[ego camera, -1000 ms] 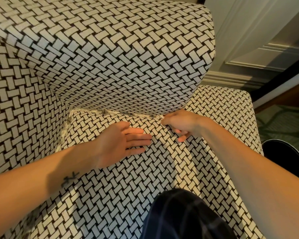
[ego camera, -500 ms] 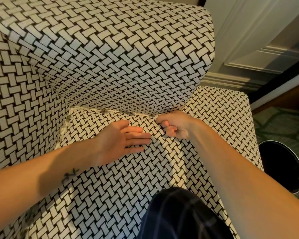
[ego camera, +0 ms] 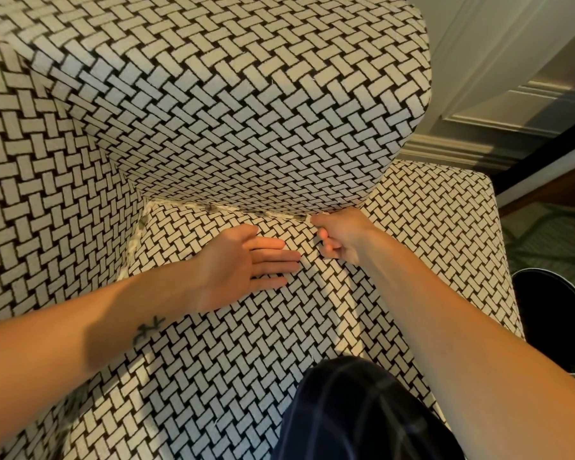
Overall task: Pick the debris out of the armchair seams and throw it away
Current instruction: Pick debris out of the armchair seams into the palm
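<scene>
The armchair (ego camera: 233, 104) is covered in black-and-white woven-pattern fabric. Small grey bits of debris (ego camera: 210, 208) sit along the seam (ego camera: 263, 214) between the backrest and the seat cushion, and more lie in the left corner seam. My left hand (ego camera: 243, 263) presses flat on the seat cushion with straight fingers. My right hand (ego camera: 341, 232) has its fingers curled, with thumb and forefinger at the right end of the seam by a grey bit; whether they pinch it is hidden.
A round black bin (ego camera: 558, 320) stands on the floor to the right of the chair. White panelled wall and baseboard (ego camera: 472, 151) are behind the chair. My dark-trousered knee (ego camera: 362, 410) rests at the seat's front edge.
My right hand has shifted a little left along the seam and curled tighter at its end. The left hand stays flat on the cushion.
</scene>
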Available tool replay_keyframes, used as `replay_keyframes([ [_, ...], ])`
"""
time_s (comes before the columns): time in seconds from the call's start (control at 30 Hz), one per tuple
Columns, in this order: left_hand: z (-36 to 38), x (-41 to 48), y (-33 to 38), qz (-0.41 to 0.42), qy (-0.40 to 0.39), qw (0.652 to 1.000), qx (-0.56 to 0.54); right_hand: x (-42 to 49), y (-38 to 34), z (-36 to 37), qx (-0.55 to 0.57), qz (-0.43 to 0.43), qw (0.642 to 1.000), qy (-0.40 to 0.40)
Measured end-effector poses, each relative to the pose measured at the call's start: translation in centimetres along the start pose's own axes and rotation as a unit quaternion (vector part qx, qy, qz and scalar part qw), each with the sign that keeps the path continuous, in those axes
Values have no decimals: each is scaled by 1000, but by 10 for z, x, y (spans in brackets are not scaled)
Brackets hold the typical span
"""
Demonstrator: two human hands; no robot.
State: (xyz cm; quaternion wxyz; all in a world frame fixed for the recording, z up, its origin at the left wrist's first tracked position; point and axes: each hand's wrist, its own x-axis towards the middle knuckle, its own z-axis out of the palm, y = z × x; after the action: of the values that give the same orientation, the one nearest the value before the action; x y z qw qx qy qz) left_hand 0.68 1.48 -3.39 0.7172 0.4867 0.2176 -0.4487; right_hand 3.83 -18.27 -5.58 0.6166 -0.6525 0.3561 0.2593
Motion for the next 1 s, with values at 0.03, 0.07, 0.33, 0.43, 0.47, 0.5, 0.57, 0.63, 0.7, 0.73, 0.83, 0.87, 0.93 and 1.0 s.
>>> replay_keyframes([
  [0.03,0,0,0,1,-1,1000,-3,0,1,0,6,-5,1000,1],
  [0.07,0,0,0,1,-1,1000,-5,-1,2,-1,8,-12,1000,3],
  [0.33,1,0,1,-2,5,1000,-4,-6,6,-1,-38,-50,998,6],
  [0.43,0,0,2,-5,8,1000,-8,-8,-2,3,-86,-37,996,-10],
  [0.47,0,0,2,-5,7,1000,-8,-7,-3,4,-87,-31,996,-9],
  [0.5,1,0,2,-5,6,1000,-6,-5,-4,4,-77,-26,997,-6],
  [0.57,1,0,1,-3,6,1000,-1,-1,-2,3,-53,-28,998,6],
  [0.63,0,0,0,-2,6,1000,0,0,2,4,-44,-39,998,23],
  [0.7,0,1,0,0,5,1000,-1,2,5,4,-36,-51,997,36],
  [0.73,0,1,0,0,6,1000,-2,3,7,4,-30,-58,997,40],
  [0.83,0,0,1,-1,9,1000,-7,0,12,4,-10,-77,996,43],
  [0.87,0,0,1,-1,10,1000,-9,-1,13,3,-2,-82,996,44],
  [0.93,1,-1,1,-1,11,1000,-13,-3,15,4,13,-90,995,47],
  [1.0,2,-1,1,0,16,1000,-15,-5,17,4,29,-100,993,51],
])
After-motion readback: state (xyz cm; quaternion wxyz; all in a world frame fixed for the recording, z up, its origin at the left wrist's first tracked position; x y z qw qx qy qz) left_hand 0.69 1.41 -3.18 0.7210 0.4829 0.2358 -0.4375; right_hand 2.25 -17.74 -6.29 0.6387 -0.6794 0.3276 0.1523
